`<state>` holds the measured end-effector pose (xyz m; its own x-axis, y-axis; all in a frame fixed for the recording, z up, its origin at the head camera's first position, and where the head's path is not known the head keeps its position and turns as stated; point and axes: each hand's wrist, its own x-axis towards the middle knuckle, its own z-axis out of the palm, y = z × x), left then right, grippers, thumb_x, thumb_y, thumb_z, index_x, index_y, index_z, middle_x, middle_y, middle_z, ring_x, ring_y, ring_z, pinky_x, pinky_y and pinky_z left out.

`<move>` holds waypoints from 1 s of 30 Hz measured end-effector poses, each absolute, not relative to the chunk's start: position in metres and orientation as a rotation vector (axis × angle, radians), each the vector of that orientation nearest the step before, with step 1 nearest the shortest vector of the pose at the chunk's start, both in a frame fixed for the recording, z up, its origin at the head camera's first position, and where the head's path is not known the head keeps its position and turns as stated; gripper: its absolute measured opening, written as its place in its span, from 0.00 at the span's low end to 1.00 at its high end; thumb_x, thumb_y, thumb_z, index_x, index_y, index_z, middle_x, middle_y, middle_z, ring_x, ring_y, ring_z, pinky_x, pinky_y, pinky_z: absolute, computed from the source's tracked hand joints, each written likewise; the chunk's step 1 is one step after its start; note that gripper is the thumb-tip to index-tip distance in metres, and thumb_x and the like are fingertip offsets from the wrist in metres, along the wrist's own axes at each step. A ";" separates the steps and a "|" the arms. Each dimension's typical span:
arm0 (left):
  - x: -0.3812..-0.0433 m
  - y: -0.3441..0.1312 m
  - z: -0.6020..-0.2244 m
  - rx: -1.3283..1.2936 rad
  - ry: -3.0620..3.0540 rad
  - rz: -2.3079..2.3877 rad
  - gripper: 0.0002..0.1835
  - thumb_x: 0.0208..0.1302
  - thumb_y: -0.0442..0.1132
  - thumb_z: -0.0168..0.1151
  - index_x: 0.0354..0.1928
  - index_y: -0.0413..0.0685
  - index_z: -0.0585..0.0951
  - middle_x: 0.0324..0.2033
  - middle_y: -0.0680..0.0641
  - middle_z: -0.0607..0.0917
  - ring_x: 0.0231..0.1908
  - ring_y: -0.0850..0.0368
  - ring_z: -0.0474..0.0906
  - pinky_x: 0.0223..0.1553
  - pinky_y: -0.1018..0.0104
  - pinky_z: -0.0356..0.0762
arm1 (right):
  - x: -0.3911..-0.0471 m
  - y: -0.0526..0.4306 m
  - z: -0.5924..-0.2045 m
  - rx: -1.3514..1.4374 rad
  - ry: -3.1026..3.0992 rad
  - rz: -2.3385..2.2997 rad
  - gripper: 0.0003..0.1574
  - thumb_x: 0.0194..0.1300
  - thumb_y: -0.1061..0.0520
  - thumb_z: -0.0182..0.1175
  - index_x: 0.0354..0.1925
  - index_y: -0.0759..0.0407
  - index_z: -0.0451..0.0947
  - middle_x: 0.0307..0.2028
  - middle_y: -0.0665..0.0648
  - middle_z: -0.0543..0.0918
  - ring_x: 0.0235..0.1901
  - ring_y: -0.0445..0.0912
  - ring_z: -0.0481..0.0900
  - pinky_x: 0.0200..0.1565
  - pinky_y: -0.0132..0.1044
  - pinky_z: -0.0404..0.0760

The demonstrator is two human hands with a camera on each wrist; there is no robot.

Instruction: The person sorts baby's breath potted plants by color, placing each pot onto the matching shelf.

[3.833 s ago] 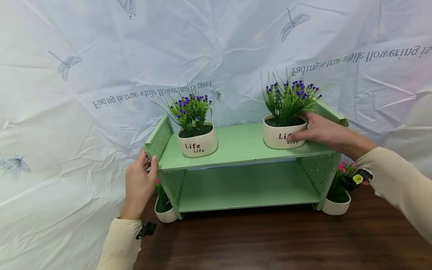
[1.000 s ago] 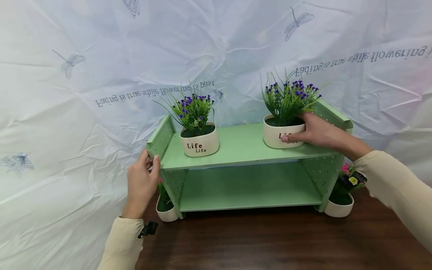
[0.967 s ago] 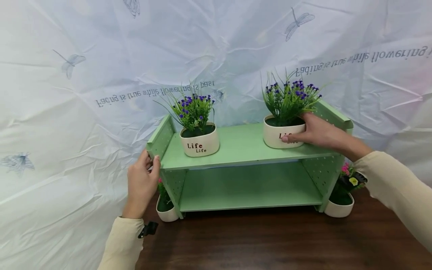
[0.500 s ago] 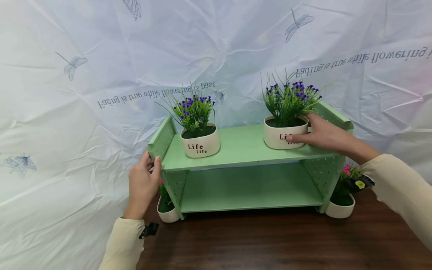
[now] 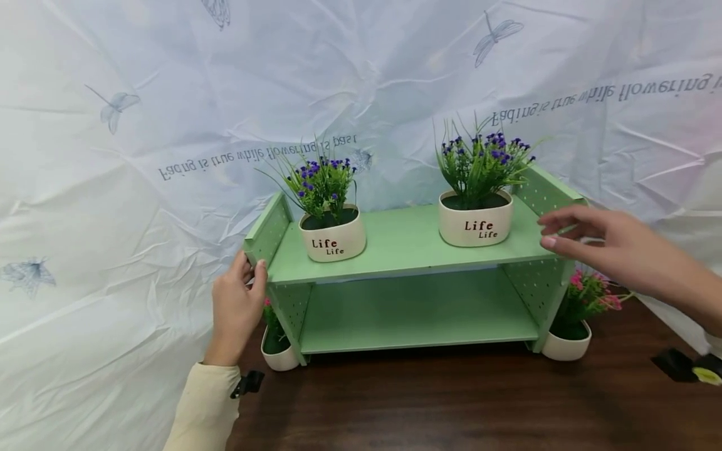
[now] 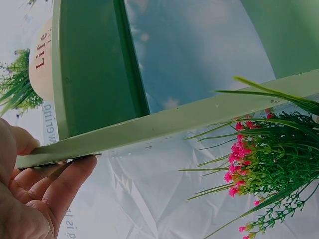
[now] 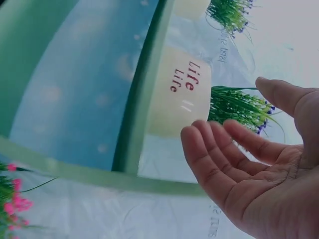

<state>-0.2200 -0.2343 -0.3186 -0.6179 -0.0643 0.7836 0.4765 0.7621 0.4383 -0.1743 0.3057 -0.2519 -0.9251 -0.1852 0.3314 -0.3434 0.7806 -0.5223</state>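
Note:
A green two-tier shelf (image 5: 395, 241) stands on a dark wooden table. My left hand (image 5: 239, 307) grips the front edge of its left side panel; in the left wrist view the thumb (image 6: 22, 141) lies on one face and the fingers (image 6: 70, 186) on the other. My right hand (image 5: 615, 250) hovers by the right side panel, fingers loosely bent and holding nothing. On the top board, near its right end, sits a white "Life" flowerpot (image 5: 476, 219) with purple flowers, apart from that hand. A matching purple-flowered pot (image 5: 333, 235) sits toward the left end.
Pink-flowered pots stand on the table (image 5: 423, 401) outside the shelf, one at the left (image 5: 280, 357) and one at the right (image 5: 568, 344). A pale printed cloth (image 5: 366, 94) hangs close behind. The lower board (image 5: 417, 319) runs between the perforated side panels.
My right hand has let go of the right purple-flowered pot and drawn away to the right, uncovering its lettering. The left hand keeps its grip on the shelf panel.

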 end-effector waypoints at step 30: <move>-0.221 -0.236 -0.320 -0.309 -2.093 -0.813 0.10 0.79 0.33 0.59 0.50 0.31 0.81 0.45 0.31 0.90 0.46 0.36 0.90 0.41 0.38 0.86 | -0.163 0.387 -0.439 -0.145 -2.886 1.247 0.47 0.85 0.42 0.49 0.67 0.89 0.56 0.52 0.85 0.79 0.37 0.54 0.90 0.37 0.44 0.89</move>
<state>-0.2207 -0.2359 -0.3205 -0.6103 -0.0685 0.7892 0.4820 0.7585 0.4386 -0.1635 0.3875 -0.4391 -0.9958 0.0822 -0.0413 0.0864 0.6820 -0.7263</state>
